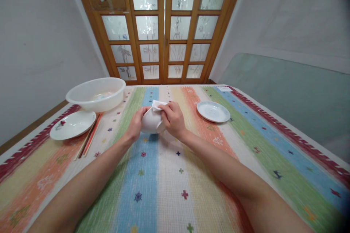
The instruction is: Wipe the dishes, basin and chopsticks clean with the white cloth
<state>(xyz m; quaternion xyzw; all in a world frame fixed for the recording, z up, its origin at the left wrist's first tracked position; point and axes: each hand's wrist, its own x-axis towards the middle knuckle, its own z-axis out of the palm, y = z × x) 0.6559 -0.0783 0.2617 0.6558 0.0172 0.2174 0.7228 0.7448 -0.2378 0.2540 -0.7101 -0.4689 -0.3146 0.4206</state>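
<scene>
A white bowl (150, 122) is tilted on its side above the blue stripe of the cloth, its base turned toward the lower right. My left hand (136, 123) grips it by its left side, fingers wrapped round the edge. At the bowl's upper right, my right hand (172, 117) pinches a folded white cloth or tissue (158, 105) against the rim. The inside of the bowl is hidden from view.
On the striped tablecloth (168, 174), a large translucent basin (109, 98) stands at the back left. Before it are a white dish (73, 127) and several chopsticks (89, 136). A white plate (213, 111) lies to the right. Wooden glazed doors (165, 25) stand behind.
</scene>
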